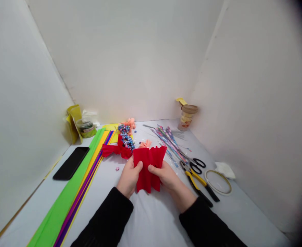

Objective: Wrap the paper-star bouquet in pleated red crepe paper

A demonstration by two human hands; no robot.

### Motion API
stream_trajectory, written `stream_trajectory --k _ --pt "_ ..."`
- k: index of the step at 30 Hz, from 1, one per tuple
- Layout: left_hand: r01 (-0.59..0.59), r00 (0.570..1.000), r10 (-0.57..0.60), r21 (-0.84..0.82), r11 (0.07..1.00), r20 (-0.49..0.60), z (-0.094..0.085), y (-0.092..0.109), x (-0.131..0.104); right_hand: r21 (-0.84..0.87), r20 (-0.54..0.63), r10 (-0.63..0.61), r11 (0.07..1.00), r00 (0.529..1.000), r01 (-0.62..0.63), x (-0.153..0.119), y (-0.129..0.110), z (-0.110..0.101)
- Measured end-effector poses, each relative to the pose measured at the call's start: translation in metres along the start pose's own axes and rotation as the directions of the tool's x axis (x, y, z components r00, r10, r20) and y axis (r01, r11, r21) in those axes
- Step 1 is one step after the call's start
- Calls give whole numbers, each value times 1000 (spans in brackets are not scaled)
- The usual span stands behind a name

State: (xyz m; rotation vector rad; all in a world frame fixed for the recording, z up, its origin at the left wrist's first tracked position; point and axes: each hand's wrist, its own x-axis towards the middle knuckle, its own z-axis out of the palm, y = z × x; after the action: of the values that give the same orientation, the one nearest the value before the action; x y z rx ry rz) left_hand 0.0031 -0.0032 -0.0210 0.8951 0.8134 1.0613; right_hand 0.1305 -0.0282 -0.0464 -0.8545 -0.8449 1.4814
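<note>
- Red pleated crepe paper sheet (149, 166), pinched at its lower edge by both hands, left hand (129, 178) and right hand (167, 176).
- Black-handled scissors (195, 164) lie right on the grey tabletop (151, 216).

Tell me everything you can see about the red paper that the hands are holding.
The red paper looks like crepe: matte, bright red, with lengthwise creases. It is a roughly rectangular piece, its top edge wavy and fanned wider, its bottom edge uneven. It is held up over the white table, between the left hand and the right hand, thumbs pressing on its front.
</note>
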Motion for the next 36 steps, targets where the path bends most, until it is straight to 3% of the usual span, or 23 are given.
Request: stream_trajectory --k 4,7,9,13,17,20,24,31,36 --pt "-47 997 51 -61 997 53 0 -5 0 -40 1 10 999 1000 -10 0 -1 2" --pt "-64 983 61 9 998 175 1 -3 -3 -71 14 47 996 999 -46 -1 0 3" --pt "-69 979 54 74 995 197 1 0 -4 -57 24 57 997 998 -56 0 2 1" --pt "-21 987 7 91 996 160 0 3 -4 -31 -13 34 999 999 -34 1 6 -4" --pt "14 999 -16 61 998 42 -3 2 -1 -18 -123 14 1000 992 -16 3 7 -6" --pt "-23 999 26 89 996 -29 -5 1 0 5 -58 0 1000 998 0 3 3 -3" --pt "-69 997 76 199 977 -26 -4 3 0 -42 41 -54 998 998 56 1 -3 3" --pt "-80 994 96 263 961 -47 -8 3 3 -13 -47 -22 1000 999 21 2 -4 4" --pt "-71 988 98 215 974 -115 -14 -2 7 25 -119 -49 998 992 53 3 -1 0"
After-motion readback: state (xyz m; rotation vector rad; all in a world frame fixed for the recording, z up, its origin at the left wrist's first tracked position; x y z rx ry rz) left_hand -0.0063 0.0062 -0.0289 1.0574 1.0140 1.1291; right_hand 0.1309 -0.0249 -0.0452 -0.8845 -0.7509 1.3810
